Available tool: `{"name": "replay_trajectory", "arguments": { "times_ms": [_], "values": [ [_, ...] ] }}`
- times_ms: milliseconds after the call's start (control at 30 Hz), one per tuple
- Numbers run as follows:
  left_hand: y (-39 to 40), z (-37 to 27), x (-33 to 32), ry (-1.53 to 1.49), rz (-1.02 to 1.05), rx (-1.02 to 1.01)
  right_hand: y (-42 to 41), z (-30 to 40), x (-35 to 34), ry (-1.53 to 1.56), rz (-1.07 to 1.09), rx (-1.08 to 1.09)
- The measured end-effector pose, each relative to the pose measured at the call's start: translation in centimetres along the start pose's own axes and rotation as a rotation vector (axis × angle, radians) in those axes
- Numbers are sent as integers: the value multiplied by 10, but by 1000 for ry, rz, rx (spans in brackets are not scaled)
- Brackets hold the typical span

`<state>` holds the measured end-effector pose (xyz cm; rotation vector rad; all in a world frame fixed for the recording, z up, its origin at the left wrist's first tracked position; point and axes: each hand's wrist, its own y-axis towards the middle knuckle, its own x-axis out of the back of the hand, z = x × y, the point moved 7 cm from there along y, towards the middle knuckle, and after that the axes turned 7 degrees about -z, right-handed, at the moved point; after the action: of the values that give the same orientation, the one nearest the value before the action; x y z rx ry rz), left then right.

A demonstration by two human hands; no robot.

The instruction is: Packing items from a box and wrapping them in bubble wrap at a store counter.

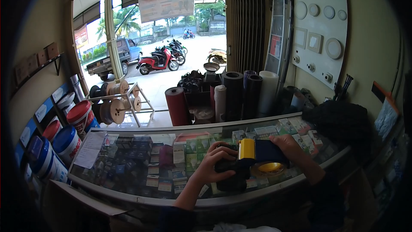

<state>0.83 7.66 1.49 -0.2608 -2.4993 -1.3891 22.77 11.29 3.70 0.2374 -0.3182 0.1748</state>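
Observation:
My right hand (288, 148) grips a hand-held packing tape dispenser (268, 150) with a dark blue body and a yellow front end. A roll of tape (270, 168) with a yellow core shows at its near side. The fingers of my left hand (219, 162) curl over a black bundle (232, 180), which looks wrapped in dark plastic; what is inside cannot be told. The dispenser's yellow end meets the bundle's right side. Both are over the glass top of a display counter (128, 192), with small boxes (157, 180) visible beneath the glass.
A paper sheet (90, 149) lies at the counter's left end, a black heap (336, 122) at its right end. An open cardboard box (80, 196) stands near left. Beyond are upright rolls (175, 106), a cable spool rack (130, 103) and paint buckets (66, 141).

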Motion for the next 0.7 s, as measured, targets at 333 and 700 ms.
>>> {"name": "replay_trajectory", "arguments": {
  "times_ms": [333, 700],
  "values": [
    [5, 0, -2, -5, 58, -15, -4, 36, 5, -353, 124, -17],
    [5, -5, -13, -14, 91, -32, -30, 46, 47, -461, 118, -24]
  ]
}}
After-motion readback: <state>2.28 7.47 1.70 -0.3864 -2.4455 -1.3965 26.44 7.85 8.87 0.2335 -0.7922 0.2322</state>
